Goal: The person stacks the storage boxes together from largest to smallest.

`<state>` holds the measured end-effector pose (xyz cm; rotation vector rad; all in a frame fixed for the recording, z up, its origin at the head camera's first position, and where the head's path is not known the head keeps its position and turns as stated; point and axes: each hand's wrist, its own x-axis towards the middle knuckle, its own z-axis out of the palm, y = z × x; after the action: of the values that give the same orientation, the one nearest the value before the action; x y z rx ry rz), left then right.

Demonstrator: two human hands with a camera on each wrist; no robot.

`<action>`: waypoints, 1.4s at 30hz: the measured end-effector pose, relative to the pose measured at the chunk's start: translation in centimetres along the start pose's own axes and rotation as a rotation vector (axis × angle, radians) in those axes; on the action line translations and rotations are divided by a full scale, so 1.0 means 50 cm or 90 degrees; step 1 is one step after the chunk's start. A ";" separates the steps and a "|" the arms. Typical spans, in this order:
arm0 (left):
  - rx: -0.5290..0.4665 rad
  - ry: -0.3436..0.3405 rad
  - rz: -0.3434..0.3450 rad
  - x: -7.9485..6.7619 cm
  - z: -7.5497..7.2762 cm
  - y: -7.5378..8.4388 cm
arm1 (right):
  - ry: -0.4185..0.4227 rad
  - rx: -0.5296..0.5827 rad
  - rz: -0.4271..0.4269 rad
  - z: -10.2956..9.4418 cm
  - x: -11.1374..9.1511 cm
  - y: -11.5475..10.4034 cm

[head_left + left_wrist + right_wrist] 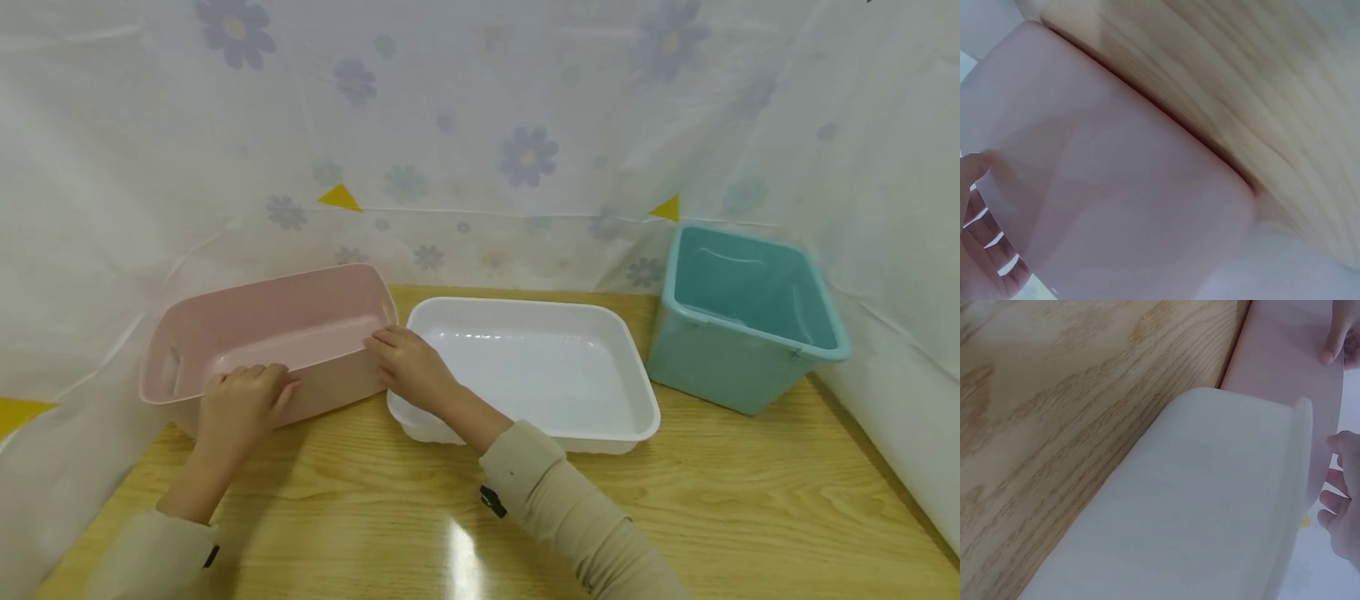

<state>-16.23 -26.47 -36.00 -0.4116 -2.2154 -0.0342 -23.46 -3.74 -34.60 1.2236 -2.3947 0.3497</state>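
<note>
pink bin (pixel 330 387), long axis crosswise, right end farther; left hand (pixel 240 405), right hand (pixel 411 367): grip clamped on rim (pixel 326 362).

I've got room toward the table (pixel 750 500)'s near edge; deeper in, pink bin (pixel 333 387) blocks the left edge, white tray (pixel 540 375) crowds beside it, then just a narrow slot before blue bin (pixel 720 367), far right corner.

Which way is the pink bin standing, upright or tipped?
Upright: in the head view the pink bin opens upward, showing its inner floor; in the left wrist view its lower edge runs along the table.
</note>
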 end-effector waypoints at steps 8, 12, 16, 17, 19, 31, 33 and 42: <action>-0.008 0.029 0.034 -0.032 -0.027 -0.054 | 0.008 -0.005 -0.001 0.003 0.005 0.000; 0.000 0.057 0.045 -0.045 -0.037 -0.085 | 0.007 0.006 0.000 0.005 0.010 0.000; 0.014 0.049 0.068 -0.055 -0.050 -0.111 | 0.007 0.006 -0.005 0.006 0.019 -0.001; 0.012 0.045 0.073 -0.057 -0.053 -0.116 | 0.006 0.007 -0.004 0.006 0.021 -0.002; 0.003 0.041 0.084 -0.060 -0.056 -0.125 | 0.001 0.003 0.000 0.007 0.025 -0.004; -0.040 0.046 0.073 -0.066 -0.060 -0.135 | -0.002 -0.039 -0.002 0.023 0.025 -0.004; -0.041 0.051 0.067 -0.067 -0.060 -0.136 | 0.007 -0.043 -0.006 0.025 0.026 -0.003; -0.030 0.078 0.009 -0.071 -0.053 -0.132 | 0.119 -0.157 0.021 0.049 0.037 -0.015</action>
<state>-14.16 -34.13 -36.29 -0.4395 -2.0948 -0.1022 -24.44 -6.47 -35.86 0.9972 -2.2231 0.1642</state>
